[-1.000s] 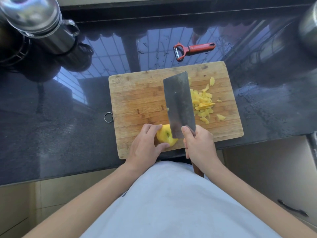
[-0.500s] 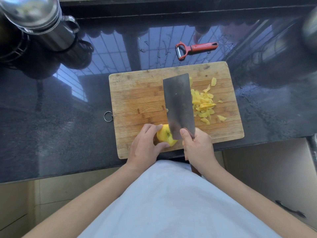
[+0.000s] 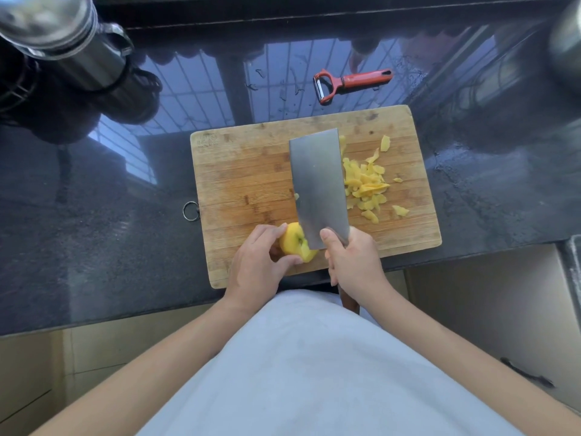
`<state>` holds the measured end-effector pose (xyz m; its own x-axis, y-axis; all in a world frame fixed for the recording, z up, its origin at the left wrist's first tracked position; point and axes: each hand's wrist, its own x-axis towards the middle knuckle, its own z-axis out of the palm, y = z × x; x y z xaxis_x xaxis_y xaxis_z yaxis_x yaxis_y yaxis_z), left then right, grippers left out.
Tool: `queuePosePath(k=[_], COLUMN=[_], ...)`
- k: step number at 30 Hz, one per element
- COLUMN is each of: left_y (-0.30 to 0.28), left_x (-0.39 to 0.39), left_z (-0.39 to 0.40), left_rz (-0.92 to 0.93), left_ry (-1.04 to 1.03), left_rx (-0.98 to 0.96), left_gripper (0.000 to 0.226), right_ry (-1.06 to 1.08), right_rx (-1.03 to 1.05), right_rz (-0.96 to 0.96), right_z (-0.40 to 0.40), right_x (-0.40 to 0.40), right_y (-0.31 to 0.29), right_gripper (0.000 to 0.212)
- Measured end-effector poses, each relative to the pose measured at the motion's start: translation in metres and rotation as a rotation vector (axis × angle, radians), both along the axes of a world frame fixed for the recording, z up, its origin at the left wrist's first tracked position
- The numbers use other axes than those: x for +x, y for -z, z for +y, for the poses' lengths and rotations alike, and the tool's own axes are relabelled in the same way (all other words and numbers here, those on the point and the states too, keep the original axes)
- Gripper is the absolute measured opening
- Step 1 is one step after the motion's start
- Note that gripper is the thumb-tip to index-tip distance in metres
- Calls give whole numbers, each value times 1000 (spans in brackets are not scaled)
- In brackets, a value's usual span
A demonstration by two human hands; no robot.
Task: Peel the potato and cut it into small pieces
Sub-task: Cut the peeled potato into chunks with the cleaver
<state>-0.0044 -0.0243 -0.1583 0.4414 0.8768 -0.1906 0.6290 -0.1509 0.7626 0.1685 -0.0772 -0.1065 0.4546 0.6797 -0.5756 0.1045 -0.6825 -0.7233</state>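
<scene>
A peeled yellow potato [image 3: 295, 242] rests near the front edge of the wooden cutting board [image 3: 251, 171]. My left hand [image 3: 256, 262] grips it from the left, fingers curled over it. My right hand [image 3: 353, 261] is shut on the handle of a broad cleaver [image 3: 317, 187]. The blade lies along the board, its heel against the potato's right side. A heap of yellow cut pieces [image 3: 366, 184] sits on the board to the right of the blade.
A red peeler [image 3: 349, 81] lies on the wet black counter behind the board. Steel pots [image 3: 59, 36] stand at the far left, and another steel vessel [image 3: 566, 45] at the far right edge. The counter's front edge runs just under my hands.
The hands, the cleaver and the potato keep nearly the same pose. My left fingers have shifted slightly on the potato.
</scene>
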Motion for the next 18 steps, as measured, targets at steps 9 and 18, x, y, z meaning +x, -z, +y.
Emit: queuePosePath(k=[9,18], left_y=[3,4], left_x=[0,-1], left_z=[0,0], left_rz=[-9,-21], left_ry=[-5,-21], left_rx=[-1,-20], left_gripper=[59,60], right_ry=[18,69], right_rx=[4,-17], right_rz=[66,152], right_z=[1,5], right_x=[3,2], right_y=[6,9], right_gripper=[28,28])
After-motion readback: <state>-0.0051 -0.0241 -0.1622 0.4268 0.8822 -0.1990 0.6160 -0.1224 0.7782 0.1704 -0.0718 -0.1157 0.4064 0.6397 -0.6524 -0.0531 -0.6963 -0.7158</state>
